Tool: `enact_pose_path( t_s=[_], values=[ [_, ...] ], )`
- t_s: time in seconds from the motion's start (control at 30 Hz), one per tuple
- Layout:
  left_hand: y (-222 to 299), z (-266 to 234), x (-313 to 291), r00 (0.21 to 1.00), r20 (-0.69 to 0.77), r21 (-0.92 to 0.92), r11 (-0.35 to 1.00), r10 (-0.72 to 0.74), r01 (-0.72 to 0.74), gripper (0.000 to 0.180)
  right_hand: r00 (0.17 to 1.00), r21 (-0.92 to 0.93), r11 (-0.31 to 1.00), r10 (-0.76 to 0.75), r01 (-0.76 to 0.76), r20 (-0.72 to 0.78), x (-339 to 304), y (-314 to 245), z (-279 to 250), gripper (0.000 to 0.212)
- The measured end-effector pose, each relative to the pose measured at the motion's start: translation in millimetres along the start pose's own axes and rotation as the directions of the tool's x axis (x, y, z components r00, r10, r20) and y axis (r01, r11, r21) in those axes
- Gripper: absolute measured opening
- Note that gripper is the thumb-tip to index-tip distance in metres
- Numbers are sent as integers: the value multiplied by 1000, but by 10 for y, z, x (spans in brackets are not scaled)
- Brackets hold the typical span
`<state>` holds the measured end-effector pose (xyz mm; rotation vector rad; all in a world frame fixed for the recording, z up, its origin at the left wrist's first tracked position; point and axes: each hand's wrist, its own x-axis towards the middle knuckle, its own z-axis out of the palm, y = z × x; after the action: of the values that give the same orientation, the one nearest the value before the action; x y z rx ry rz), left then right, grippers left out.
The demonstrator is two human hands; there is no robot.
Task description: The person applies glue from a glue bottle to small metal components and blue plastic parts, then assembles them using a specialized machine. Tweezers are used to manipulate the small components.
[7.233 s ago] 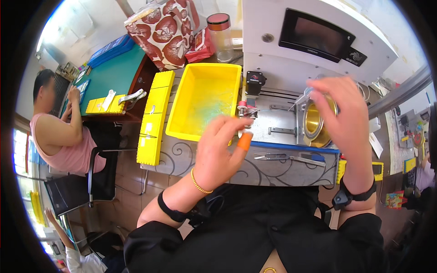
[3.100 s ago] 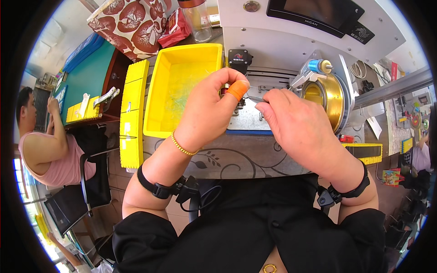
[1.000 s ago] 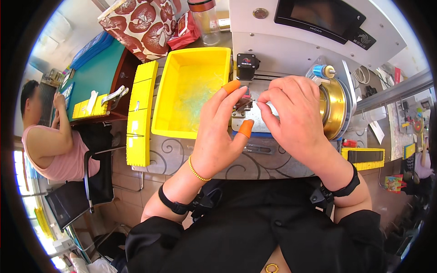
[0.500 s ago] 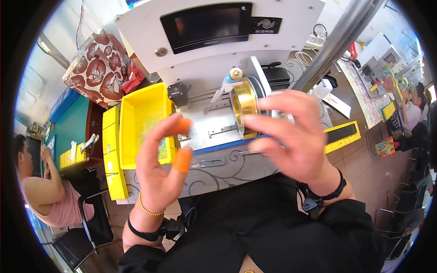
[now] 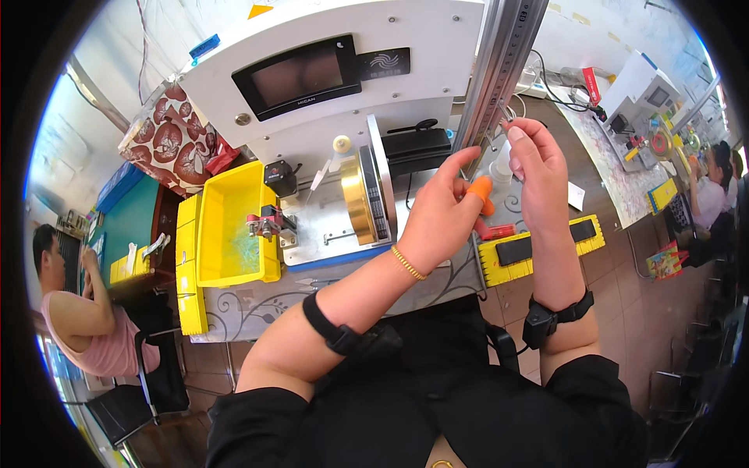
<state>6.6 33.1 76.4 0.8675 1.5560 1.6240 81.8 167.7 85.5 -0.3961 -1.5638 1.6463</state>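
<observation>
Above the right end of a grey, scroll-patterned desk [image 5: 257,303], a person's two bare hands are raised near each other, apart from the machine's gold spool. The left hand [image 5: 446,212] has a loosely open grip: its index finger stretches up and to the right, away from the thumb side, where bright orange finger covers [image 5: 480,189] show; nothing can be seen held in it. The right hand [image 5: 538,164] is lifted higher, thumb and bent fingers drawn close together; whether that grip pinches something fine cannot be told. Between the hands, partly hidden, stands a translucent white bottle [image 5: 502,165], and just behind the right fingertips rises an aluminium upright [image 5: 499,70]. Below the hands are a small red object [image 5: 497,232] and a long yellow holder [image 5: 505,270] with black inserts.

To the left is a white machine [image 5: 425,39] with a dark screen [image 5: 295,76], the gold spool [image 5: 356,199] and a red clamp [image 5: 265,225]. Beside it sits a yellow bin [image 5: 207,226] containing pale greenish strands. Farther left, a co-worker in a pink sleeveless top [image 5: 94,331] sits with raised hands.
</observation>
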Motion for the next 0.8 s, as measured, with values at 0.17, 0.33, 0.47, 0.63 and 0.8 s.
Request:
enact_pose_path(
  t_s=[0.17, 0.33, 0.47, 0.63, 0.8],
  values=[
    [-80, 87, 173, 995, -91, 140, 990, 37, -24, 38, 998, 17, 999, -33, 33, 51, 17, -13, 20, 17],
    [-134, 88, 259, 971, -184, 291, 952, 153, -95, 23, 998, 47, 999, -29, 27, 53, 26, -31, 64, 17],
    [-186, 102, 278, 968, -189, 253, 961, 165, -115, 19, 996, 48, 997, -67, 64, 54, 45, -19, 75, 17],
    [-185, 86, 253, 987, -140, 171, 984, 82, -57, 18, 999, 51, 998, -24, 22, 47, 31, 21, 54, 18],
    [-237, 91, 227, 991, -121, 132, 990, 62, -46, 18, 997, 80, 997, 4, -11, 81, 39, 77, -31, 20]
  ],
)
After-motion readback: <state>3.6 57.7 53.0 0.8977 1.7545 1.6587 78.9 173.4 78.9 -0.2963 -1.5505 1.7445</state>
